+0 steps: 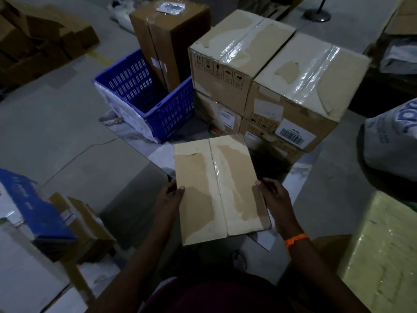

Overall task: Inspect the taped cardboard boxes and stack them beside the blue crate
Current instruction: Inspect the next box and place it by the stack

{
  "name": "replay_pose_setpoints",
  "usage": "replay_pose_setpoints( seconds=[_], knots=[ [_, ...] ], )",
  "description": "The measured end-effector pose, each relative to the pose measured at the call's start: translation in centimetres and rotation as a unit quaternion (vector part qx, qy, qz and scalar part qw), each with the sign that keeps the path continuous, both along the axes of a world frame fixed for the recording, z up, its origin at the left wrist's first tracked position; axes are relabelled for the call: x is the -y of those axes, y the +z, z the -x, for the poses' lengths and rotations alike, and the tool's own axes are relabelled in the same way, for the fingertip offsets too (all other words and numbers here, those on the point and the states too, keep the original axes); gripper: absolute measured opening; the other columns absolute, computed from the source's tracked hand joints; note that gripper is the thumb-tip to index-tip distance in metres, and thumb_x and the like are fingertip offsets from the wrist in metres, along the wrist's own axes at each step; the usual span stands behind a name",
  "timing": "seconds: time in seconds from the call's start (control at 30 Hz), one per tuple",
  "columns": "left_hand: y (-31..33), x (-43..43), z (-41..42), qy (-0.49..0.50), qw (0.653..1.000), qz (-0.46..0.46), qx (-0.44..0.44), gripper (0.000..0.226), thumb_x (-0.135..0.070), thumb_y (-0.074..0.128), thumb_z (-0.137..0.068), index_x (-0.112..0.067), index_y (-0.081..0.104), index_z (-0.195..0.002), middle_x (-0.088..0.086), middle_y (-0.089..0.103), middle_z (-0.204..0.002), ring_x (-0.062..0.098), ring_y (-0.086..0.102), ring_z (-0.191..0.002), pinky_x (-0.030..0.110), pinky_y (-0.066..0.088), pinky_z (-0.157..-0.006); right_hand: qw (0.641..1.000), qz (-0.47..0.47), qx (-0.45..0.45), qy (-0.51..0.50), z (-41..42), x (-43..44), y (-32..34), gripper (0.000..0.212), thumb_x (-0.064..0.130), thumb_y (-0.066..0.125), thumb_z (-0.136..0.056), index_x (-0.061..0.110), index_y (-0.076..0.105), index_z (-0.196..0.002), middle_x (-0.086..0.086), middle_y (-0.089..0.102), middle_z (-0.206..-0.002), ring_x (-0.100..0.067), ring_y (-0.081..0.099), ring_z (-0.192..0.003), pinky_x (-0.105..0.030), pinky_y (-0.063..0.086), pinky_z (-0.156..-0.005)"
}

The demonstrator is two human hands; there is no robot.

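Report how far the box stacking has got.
Done: four stacked boxes stand two-high beside the blue crate. In hand: left hand and right hand grip a fifth box, tape seam up. Left: probably setting it on the stack.

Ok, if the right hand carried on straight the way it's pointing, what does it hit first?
Likely the lower front box of the stack ahead. The right hand grips the held box by its side and points forward along it, though depth is hard to judge.
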State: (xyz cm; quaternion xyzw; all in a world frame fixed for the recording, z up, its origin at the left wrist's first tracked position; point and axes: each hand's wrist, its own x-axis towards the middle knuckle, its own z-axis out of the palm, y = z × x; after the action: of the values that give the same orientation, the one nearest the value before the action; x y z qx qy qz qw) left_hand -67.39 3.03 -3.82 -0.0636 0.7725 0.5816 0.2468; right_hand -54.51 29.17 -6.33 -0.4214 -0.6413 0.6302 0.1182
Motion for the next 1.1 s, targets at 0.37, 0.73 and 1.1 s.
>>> replay_pose_setpoints(
  seconds=[0.37, 0.73, 1.1],
  knots=[
    [2.4, -2.8, 4.7, -0.087, 0.996, 0.006, 0.008, 0.052, -0.043, 0.061, -0.098, -0.035, 0.046, -0.147, 0.001, 0.059, -0.138, 0.025, 0.059, -0.121, 0.058, 0.050, -0.102, 0.993, 0.009, 0.023, 0.112, 8.6, -0.8, 2.8, 0.040, 0.048, 0.069, -0.096, 0.021, 0.070, -0.125, -0.001, 0.075, -0.116, -0.023, 0.070, -0.108, -0.048, 0.057, -0.097],
    [6.8, -0.7, 2.8, 0.181, 0.961, -0.206, -0.030, 0.042, -0.064, 0.051, -0.095, -0.030, 0.072, -0.108, -0.001, 0.074, -0.113, 0.022, 0.069, -0.106, 0.046, 0.055, -0.089, 0.987, -0.018, -0.160, 0.015, 4.7, 2.0, 8.1, 0.037, 0.048, 0.054, -0.104, 0.014, 0.068, -0.114, -0.002, 0.075, -0.106, -0.018, 0.070, -0.105, -0.036, 0.053, -0.088],
    [5.4, -0.1, -3.2, 0.068, 0.978, -0.193, -0.043, 0.072, -0.071, 0.058, -0.085, -0.014, 0.059, -0.128, 0.010, 0.069, -0.123, 0.027, 0.068, -0.111, 0.049, 0.056, -0.089, 0.991, -0.002, -0.121, -0.049, -3.8, 1.8, 6.0, 0.023, 0.028, 0.051, -0.106, 0.025, 0.072, -0.111, 0.000, 0.076, -0.107, -0.020, 0.071, -0.103, -0.035, 0.059, -0.082]
  ],
)
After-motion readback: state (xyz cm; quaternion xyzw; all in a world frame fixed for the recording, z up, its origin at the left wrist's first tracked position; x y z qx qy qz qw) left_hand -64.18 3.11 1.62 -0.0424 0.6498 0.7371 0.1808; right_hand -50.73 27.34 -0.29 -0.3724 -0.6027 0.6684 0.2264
